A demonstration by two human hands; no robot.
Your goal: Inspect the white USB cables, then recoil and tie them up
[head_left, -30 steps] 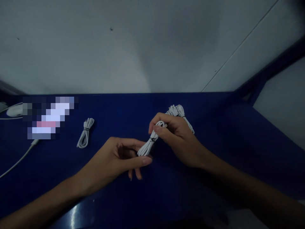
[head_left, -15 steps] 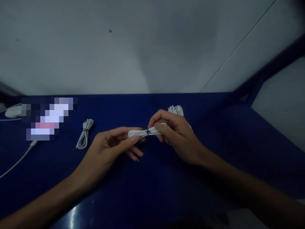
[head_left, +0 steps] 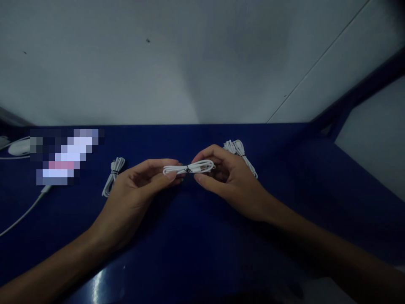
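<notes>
A white cable bundle point(head_left: 190, 168), tied at its middle with a black twist tie, is held level above the blue table point(head_left: 177, 253). My left hand point(head_left: 142, 181) pinches its left end between thumb and fingers. Around the right end, my right hand point(head_left: 228, 177) is curved with thumb and index finger apart; the thumb is below the bundle and the index finger above it. The bundle's looped right end shows between them.
Another tied white cable point(head_left: 111, 175) lies left of my left hand, partly hidden by it. More white cables point(head_left: 236, 147) lie behind my right hand. At the left are a blurred-out lit device point(head_left: 71, 156), its white cord point(head_left: 27, 213) and a white object point(head_left: 19, 147).
My left hand has moved slightly left and up with the bundle. My right thumb and index finger have parted from their pinch, uncovering the bundle's right end.
</notes>
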